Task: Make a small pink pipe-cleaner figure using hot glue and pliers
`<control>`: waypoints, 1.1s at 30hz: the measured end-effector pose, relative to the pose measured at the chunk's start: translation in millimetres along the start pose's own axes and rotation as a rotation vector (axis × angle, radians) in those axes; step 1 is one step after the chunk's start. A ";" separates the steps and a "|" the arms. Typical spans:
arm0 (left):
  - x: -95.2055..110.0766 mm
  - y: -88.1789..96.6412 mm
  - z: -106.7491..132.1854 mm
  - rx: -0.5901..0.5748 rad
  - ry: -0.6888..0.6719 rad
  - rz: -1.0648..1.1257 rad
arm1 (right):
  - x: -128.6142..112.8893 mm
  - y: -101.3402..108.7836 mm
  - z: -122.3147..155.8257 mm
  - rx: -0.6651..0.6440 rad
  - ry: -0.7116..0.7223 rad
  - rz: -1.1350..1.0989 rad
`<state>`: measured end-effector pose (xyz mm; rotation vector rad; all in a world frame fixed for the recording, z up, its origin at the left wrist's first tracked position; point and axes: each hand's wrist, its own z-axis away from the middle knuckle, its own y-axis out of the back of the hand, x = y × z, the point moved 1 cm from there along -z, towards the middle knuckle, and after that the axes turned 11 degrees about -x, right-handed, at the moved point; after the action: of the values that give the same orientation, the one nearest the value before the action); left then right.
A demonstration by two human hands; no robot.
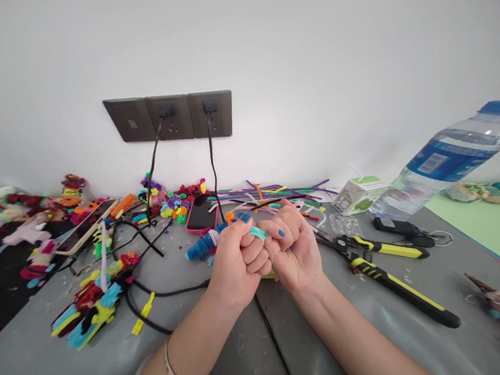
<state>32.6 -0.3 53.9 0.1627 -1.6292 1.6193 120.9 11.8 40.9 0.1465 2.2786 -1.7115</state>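
Note:
My left hand (242,250) and my right hand (293,245) meet above the middle of the grey table, fingers curled in and knuckles touching. Between the thumbs and forefingers shows a short bit of turquoise pipe cleaner (258,232), pinched by both hands; the rest of it is hidden inside the fingers. Just left of the hands lies a thick blue coil of pipe cleaner (201,247). Yellow-and-black pliers (391,280) rest with handles spread to the right of my right wrist.
Behind are loose pipe cleaners (277,192), a pink-edged phone (202,214) and colourful figures (89,309). Black cables (130,293) cross the left side. Rightward stand a drink carton (359,193) and a water bottle (446,160), beside a car key (398,229) and green paper (479,230).

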 end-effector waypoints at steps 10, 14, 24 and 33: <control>-0.1 -2.9 4.7 -0.069 0.049 -0.048 | 1.5 2.3 4.8 -0.087 0.000 -0.164; -0.6 -1.0 5.3 -0.115 0.087 -0.059 | -2.1 3.8 4.2 -0.135 -0.069 -0.127; 0.2 9.3 -4.2 -0.109 0.105 0.110 | -10.9 10.4 -1.6 -0.125 -0.172 -0.026; 2.2 28.9 -18.9 -0.267 -0.032 -0.161 | -24.1 16.9 -12.8 0.008 0.061 -0.098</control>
<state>22.0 22.2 29.8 0.1772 -1.7907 1.2714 146.0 31.1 35.5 0.0911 2.3589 -1.7876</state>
